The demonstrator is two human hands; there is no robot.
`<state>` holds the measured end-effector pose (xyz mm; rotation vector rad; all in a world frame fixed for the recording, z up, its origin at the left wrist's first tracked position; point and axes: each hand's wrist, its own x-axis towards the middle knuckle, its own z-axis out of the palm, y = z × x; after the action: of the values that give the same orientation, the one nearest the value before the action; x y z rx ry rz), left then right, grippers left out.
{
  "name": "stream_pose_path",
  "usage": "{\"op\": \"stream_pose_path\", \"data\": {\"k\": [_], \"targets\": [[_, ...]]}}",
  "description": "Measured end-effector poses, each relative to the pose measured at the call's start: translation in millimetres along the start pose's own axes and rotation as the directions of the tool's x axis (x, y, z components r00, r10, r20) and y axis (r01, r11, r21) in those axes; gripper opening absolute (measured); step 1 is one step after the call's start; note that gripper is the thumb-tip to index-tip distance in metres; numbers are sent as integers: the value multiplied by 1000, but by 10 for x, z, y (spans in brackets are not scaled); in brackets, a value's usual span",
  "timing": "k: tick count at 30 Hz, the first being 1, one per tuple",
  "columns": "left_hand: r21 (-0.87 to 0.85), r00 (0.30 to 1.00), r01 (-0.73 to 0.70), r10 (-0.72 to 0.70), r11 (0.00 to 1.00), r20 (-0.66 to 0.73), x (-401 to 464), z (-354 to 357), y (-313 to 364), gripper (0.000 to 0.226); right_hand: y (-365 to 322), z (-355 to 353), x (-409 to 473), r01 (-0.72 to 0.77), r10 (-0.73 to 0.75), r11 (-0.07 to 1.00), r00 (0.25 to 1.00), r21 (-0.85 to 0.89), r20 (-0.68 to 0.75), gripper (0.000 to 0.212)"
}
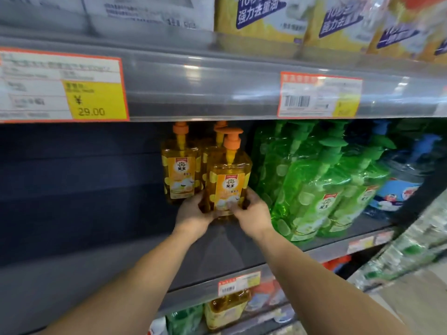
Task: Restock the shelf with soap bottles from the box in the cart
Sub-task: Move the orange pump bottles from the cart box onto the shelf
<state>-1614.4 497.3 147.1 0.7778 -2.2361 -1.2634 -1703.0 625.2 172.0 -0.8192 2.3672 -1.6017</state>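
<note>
An orange soap bottle (229, 180) with an orange pump stands upright on the grey shelf (121, 269). My left hand (193, 213) grips its lower left side. My right hand (251, 211) grips its lower right side, fingers curled over the label's base. Two more orange soap bottles stand behind it: one at the left (180, 165), another (214, 151) mostly hidden at the back. The box and cart are out of view.
Green pump bottles (312, 187) crowd the shelf right beside my right hand, blue ones (401, 180) farther right. The upper shelf edge (205, 90) with price tags hangs just above the pumps. The shelf's left part holds nothing. Lower shelves carry more bottles (225, 310).
</note>
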Motion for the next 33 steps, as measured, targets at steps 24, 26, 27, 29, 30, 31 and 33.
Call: {"op": "stream_pose_path", "data": {"k": [24, 26, 27, 29, 30, 31, 33], "targets": [[-196, 996, 67, -78, 978, -49, 350, -506, -422, 91, 158, 159, 91, -47, 47, 999, 999, 28, -15, 55], [-189, 997, 62, -70, 980, -38, 359, -486, -396, 92, 160, 147, 131, -62, 62, 997, 998, 37, -13, 53], [-182, 997, 61, -68, 981, -34, 365, -474, -379, 92, 159, 132, 156, -61, 61, 997, 998, 36, -12, 53], [-173, 998, 58, -64, 983, -26, 383, -447, -361, 92, 144, 100, 213, -46, 46, 999, 999, 22, -1, 53], [-171, 998, 58, -63, 984, -22, 392, -432, -355, 92, 137, 87, 239, -37, 37, 999, 999, 17, 8, 52], [-169, 998, 61, -65, 984, -22, 400, -418, -352, 91, 131, 79, 264, -30, 30, 999, 999, 13, 19, 52], [-172, 997, 70, -75, 983, -24, 421, -401, -345, 90, 140, 71, 302, -27, 27, 1000, 999, 10, 38, 50]]}}
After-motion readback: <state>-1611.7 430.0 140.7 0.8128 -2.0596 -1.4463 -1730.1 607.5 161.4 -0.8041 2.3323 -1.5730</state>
